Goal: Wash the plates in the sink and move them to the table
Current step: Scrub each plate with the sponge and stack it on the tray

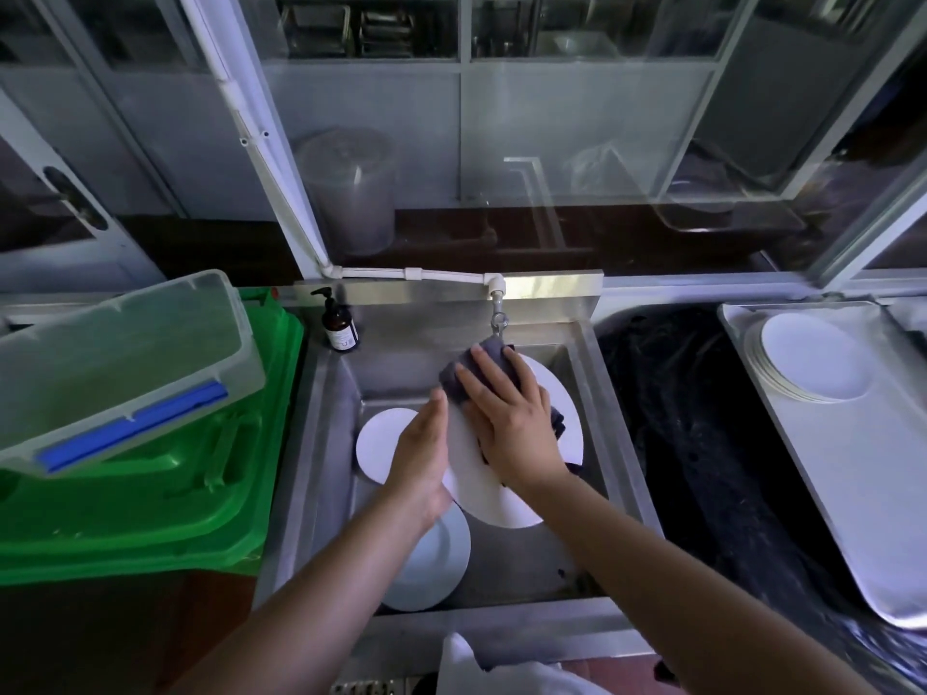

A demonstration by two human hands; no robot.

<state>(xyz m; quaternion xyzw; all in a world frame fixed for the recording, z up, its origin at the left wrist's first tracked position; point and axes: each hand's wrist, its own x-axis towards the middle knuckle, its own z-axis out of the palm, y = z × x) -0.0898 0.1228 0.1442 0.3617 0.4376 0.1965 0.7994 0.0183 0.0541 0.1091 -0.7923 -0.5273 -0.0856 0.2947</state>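
Over the steel sink (pixel 627 474) I hold a white plate (pixel 567 418) tilted under the tap (pixel 496 321). My left hand (pixel 421 459) grips the plate's left edge. My right hand (pixel 506 413) presses a dark grey cloth (pixel 461 368) flat against the plate's face, fingers straight. Two more white plates lie in the basin: one (pixel 376 438) at the left behind my left hand, another (pixel 436 559) near the front under my left wrist. A stack of white plates (pixel 812 363) rests on a metal tray (pixel 853 494) on the table at the right.
A brown soap pump bottle (pixel 341 328) stands at the sink's back left corner. A green bin (pixel 150 494) with a clear plastic box (pixel 115 363) on top stands to the left. A black sheet (pixel 702 443) covers the surface between sink and tray.
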